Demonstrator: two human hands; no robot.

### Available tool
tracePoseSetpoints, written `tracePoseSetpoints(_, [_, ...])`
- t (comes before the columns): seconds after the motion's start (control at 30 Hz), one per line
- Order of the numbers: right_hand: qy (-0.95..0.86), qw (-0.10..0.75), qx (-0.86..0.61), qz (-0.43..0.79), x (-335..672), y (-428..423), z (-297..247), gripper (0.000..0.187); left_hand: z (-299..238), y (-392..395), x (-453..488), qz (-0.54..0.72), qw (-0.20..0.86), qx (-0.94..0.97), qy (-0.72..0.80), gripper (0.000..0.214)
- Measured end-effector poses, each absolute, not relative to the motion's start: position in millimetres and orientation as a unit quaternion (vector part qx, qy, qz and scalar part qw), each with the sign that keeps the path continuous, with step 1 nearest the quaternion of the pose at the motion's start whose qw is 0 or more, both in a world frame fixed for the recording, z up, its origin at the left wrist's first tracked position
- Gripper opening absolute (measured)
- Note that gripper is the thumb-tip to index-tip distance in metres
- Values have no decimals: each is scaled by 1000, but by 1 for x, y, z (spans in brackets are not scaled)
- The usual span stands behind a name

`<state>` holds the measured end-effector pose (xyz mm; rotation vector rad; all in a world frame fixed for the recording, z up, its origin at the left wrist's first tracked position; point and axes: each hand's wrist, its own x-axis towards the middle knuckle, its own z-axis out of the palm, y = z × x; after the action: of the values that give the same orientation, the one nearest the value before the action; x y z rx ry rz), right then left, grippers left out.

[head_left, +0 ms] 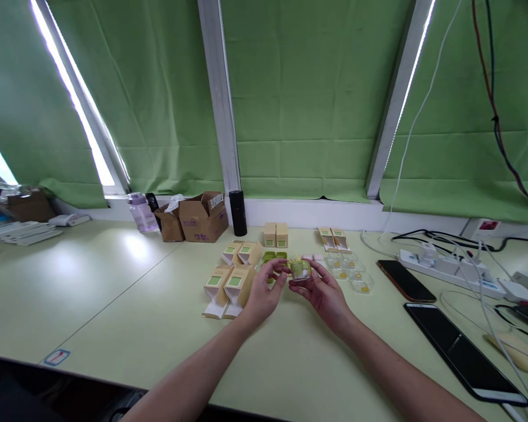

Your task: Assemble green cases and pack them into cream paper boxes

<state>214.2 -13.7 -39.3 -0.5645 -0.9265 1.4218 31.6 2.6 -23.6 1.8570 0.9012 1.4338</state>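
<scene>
Green-lidded jar (300, 269) pinched between fingers of both hands, above table (114, 293).

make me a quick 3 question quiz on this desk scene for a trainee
1. True or false: the small clear jar is held between the left hand and the right hand.
2. Which lies to the right of both hands? A) the brown cardboard box B) the dark phone C) the purple bottle
3. Fill in: the carton boxes lying open beside the left hand carry a ____ square label.

Key
1. True: fingers of both hands are on it, above the table.
2. B.
3. Green.
</scene>
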Motion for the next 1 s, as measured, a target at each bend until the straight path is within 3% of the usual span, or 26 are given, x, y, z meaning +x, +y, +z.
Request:
tracePoseSetpoints(0.37, [-401,635,-234,617,219,-6,-50,44,-25,4,33,540,357,678,348,32])
tracePoseSetpoints(1.0, [-465,645,-315,518,217,-15,-40,73,-26,3,31,491,355,707,364,61])
